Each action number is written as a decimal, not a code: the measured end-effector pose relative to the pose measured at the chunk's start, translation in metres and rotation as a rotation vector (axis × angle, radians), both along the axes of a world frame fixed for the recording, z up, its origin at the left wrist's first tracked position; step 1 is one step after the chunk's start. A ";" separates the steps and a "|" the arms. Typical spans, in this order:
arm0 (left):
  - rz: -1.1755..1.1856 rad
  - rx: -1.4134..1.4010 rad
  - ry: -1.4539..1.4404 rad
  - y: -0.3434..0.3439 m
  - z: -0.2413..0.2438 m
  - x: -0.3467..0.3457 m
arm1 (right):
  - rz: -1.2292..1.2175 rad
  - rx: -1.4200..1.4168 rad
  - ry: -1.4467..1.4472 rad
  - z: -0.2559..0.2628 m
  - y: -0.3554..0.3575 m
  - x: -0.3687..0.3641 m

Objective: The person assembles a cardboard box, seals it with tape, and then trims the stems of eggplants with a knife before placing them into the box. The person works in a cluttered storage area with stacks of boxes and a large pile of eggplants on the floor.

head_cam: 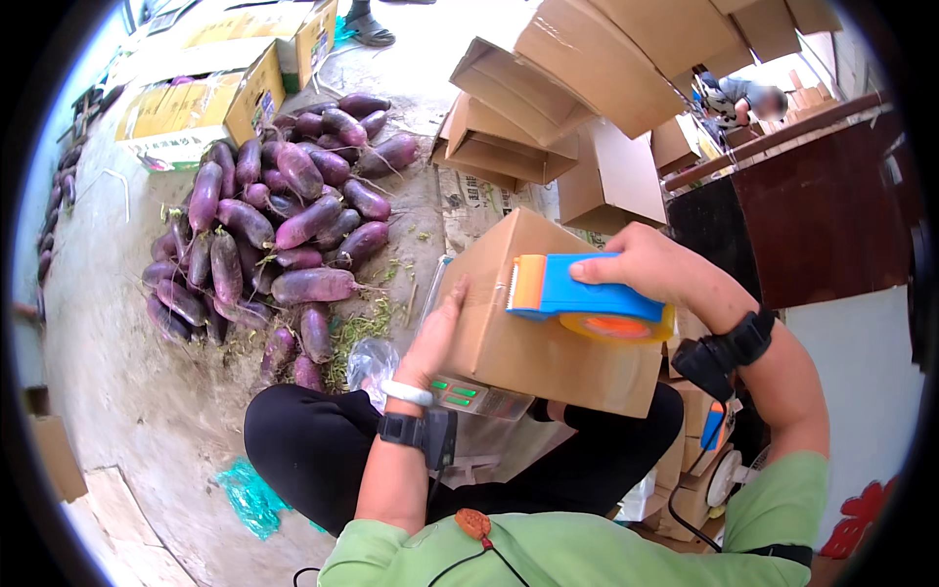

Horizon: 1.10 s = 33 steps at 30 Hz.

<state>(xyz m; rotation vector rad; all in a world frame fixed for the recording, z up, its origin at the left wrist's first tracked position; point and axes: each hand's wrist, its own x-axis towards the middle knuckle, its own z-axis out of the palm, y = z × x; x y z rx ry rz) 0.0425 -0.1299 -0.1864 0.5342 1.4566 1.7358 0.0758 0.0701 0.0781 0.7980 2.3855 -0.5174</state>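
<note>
A closed brown cardboard box [528, 367] stands in front of me, over a digital weighing scale [480, 400] with lit green displays. My left hand [434, 334] lies along the box's left side and holds it. In my right hand [642, 260] is a blue and orange tape dispenser [579, 282], gripped by its blue body. Its toothed orange end is over the box's upper face. A yellowish roll of tape [623, 326] sits in the dispenser. The scale's platform is mostly hidden under the box.
Purple radishes [301, 220] are heaped on the concrete floor at left, near printed cartons [191, 110]. Open cardboard boxes [513, 110] stack up ahead. A clear plastic bag [370, 363] lies beside my left wrist. Another person [733, 99] bends over at far right; a sandalled foot [370, 29] shows at top.
</note>
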 end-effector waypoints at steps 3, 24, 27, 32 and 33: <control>0.005 -0.131 -0.084 0.009 -0.025 -0.006 | 0.060 0.031 -0.023 0.002 -0.004 -0.005; -0.068 -0.249 0.771 0.027 0.164 0.034 | 0.105 -0.209 0.205 0.021 0.062 0.086; -0.118 -0.480 1.139 0.023 0.151 0.036 | 0.048 -0.273 0.196 0.027 0.106 0.143; -0.181 -0.689 1.344 0.034 0.162 0.050 | -0.159 -0.237 0.233 0.013 0.158 0.259; -0.189 -0.699 1.358 0.038 0.161 0.051 | -0.155 -0.230 0.233 0.005 0.162 0.263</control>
